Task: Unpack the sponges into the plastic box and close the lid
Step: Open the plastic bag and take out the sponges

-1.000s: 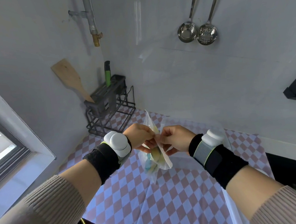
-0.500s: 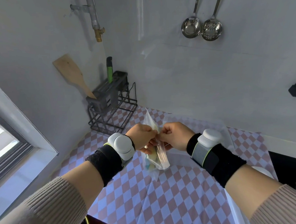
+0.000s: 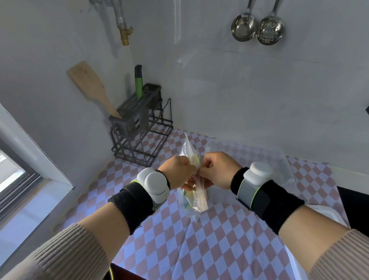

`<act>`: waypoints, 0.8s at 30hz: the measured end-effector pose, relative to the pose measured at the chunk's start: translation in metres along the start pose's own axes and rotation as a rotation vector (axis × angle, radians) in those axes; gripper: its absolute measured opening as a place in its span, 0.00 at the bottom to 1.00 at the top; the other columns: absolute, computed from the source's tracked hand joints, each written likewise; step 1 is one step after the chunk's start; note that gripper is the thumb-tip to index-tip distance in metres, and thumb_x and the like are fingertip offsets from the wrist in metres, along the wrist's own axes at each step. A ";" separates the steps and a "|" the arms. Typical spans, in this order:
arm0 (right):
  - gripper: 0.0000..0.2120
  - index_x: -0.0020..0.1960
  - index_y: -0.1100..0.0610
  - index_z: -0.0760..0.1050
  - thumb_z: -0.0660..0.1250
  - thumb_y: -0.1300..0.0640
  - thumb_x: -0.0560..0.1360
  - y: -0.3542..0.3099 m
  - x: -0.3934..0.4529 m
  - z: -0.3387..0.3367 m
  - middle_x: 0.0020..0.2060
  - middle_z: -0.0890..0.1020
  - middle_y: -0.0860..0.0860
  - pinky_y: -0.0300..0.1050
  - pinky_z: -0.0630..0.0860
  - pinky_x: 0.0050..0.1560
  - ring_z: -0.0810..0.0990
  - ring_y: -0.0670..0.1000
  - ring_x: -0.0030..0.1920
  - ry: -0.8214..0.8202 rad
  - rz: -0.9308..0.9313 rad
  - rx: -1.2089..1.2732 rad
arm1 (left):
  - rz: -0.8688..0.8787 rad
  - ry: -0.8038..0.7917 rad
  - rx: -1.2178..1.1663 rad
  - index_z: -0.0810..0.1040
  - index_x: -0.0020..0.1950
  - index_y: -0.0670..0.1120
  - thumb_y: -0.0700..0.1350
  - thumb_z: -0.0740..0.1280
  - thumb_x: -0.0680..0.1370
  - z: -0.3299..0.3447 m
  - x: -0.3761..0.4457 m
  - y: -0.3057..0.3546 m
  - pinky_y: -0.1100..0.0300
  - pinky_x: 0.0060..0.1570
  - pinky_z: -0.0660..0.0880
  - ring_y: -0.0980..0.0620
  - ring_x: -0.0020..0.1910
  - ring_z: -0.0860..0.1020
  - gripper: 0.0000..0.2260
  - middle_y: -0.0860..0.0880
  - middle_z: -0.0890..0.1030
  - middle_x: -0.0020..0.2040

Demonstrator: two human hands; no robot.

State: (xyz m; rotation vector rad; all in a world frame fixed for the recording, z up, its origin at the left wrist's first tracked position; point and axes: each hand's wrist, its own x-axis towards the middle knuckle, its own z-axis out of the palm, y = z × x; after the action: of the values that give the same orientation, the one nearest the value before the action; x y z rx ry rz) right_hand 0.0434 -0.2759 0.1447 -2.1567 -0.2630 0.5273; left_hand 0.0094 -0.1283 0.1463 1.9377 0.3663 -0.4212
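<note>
A counter covered by a pink-and-white checked cloth (image 3: pixel 208 243) fills the lower middle of the scene, running back to a pale wall. A window (image 3: pixel 4 174) sits at the left. On the far right part of the cloth lies a clear plastic box (image 3: pixel 276 153), its rim faint against the pattern; whether anything is in it cannot be told. At the far left corner of the counter stands a black wire rack (image 3: pixel 141 129) holding a wooden spatula (image 3: pixel 92 87) and a green-handled knife (image 3: pixel 138 81). On the wall at the far right hang a ladle (image 3: pixel 243 27) and a slotted spoon (image 3: pixel 269 30).

Both forearms reach in from the near edge, each with a black wrist strap carrying a white device. The left hand (image 3: pixel 177 173) and the right hand (image 3: pixel 220 169) meet above the middle of the cloth, both clenched on the top part of a clear bag of sponges (image 3: pixel 194 201). The fingertips pinch the plastic from either side, knuckles almost touching. The bag hangs below the grip, clear of the cloth, with yellow and green shapes showing through it; a thin flap of plastic sticks up past the hands on the far side. The bag is just left of the box.
</note>
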 end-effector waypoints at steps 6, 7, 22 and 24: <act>0.04 0.43 0.62 0.73 0.67 0.64 0.74 0.003 0.002 -0.015 0.37 0.85 0.60 0.54 0.85 0.40 0.87 0.57 0.36 0.105 0.077 0.087 | -0.010 -0.011 -0.026 0.74 0.38 0.39 0.37 0.61 0.76 -0.014 -0.003 -0.001 0.46 0.50 0.83 0.40 0.40 0.84 0.08 0.44 0.83 0.33; 0.05 0.41 0.61 0.72 0.68 0.63 0.74 0.002 0.002 -0.018 0.36 0.86 0.60 0.52 0.85 0.38 0.87 0.56 0.34 0.140 0.078 0.075 | -0.012 -0.003 -0.006 0.76 0.40 0.37 0.38 0.60 0.76 -0.019 -0.004 -0.001 0.46 0.48 0.83 0.41 0.38 0.84 0.08 0.44 0.83 0.33; 0.08 0.48 0.54 0.72 0.65 0.57 0.69 -0.001 0.018 -0.050 0.41 0.83 0.57 0.53 0.83 0.38 0.83 0.60 0.34 0.449 0.126 -0.128 | -0.066 0.251 0.170 0.78 0.36 0.37 0.41 0.59 0.73 -0.065 -0.007 0.010 0.54 0.36 0.82 0.44 0.27 0.78 0.13 0.41 0.81 0.30; 0.07 0.48 0.53 0.74 0.64 0.56 0.70 -0.005 0.017 -0.050 0.44 0.82 0.55 0.51 0.83 0.43 0.83 0.60 0.39 0.435 0.121 -0.188 | -0.071 0.253 0.183 0.79 0.36 0.36 0.41 0.58 0.73 -0.065 -0.008 0.010 0.52 0.38 0.82 0.43 0.27 0.79 0.13 0.40 0.81 0.30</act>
State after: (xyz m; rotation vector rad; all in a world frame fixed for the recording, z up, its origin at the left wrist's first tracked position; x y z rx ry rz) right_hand 0.0814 -0.3030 0.1703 -2.4153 0.0622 0.0910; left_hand 0.0149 -0.0725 0.1825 2.1685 0.5779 -0.2624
